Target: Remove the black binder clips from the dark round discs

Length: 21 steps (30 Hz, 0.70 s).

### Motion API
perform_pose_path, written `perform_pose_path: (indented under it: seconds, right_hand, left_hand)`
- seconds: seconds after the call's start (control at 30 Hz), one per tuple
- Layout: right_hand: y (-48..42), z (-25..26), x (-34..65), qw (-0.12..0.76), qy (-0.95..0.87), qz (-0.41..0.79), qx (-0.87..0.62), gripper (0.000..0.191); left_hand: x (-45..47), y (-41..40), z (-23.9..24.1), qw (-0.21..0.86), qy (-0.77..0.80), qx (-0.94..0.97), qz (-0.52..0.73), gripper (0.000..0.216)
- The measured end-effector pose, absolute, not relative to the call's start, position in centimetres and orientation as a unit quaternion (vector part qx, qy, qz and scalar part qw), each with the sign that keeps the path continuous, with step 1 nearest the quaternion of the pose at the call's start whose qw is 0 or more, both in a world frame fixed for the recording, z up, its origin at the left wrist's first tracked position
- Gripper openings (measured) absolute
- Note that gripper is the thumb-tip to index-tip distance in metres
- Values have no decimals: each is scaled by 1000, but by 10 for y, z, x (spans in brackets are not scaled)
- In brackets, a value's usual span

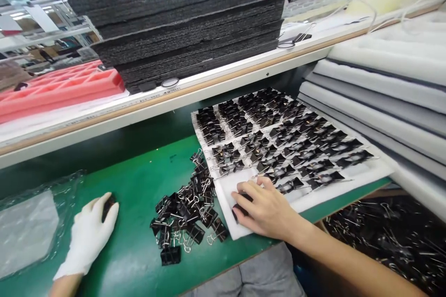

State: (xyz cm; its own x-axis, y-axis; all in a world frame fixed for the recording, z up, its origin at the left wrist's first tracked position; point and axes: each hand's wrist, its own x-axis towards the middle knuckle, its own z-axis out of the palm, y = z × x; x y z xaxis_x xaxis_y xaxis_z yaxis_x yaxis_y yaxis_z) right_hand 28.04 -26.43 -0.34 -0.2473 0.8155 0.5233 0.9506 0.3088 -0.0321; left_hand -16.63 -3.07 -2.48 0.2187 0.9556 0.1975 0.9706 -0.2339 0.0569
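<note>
My left hand (91,229), in a white glove, rests over the green table at the left. Its fingers curl round a small dark piece (108,206), mostly hidden by thumb and fingertips. My bare right hand (259,206) is at the near left corner of a white foam sheet (230,185). Under its bent fingers is a black piece (239,212), partly covered, whose kind I cannot make out. Rows of black binder clips (275,148) with wire handles fill most of the sheet. Between my hands lies a loose pile of black binder clips (190,206).
A clear plastic bag or tray (31,232) lies at the left. Thick black foam sheets (195,32) and a pink foam tray (62,88) sit on the shelf (153,106). White foam sheets (383,83) are stacked right, above many more clips (390,232). People are partly visible behind.
</note>
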Motion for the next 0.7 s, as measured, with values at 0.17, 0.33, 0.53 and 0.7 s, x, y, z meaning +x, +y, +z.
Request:
perform_pose_path:
  seconds: [0.17,0.33,0.53,0.7]
  right_hand:
    - [-263,-4,282,218,-781,-128,-571,19]
    - [-262,3,292,166,-837,-107,-511,21]
    - [-236,46,300,189,-884,-61,-423,37]
    - [-162,77,257,236,-859,8,-453,24]
  left_hand:
    - [-125,-38,-22,-12,-539,-832,-133,62]
    - [-74,-22,-18,-109,-475,-860,-152,74]
    - [-30,5,-24,-154,-360,-912,-124,58]
    - [-21,6,-23,-181,-413,-879,-157,50]
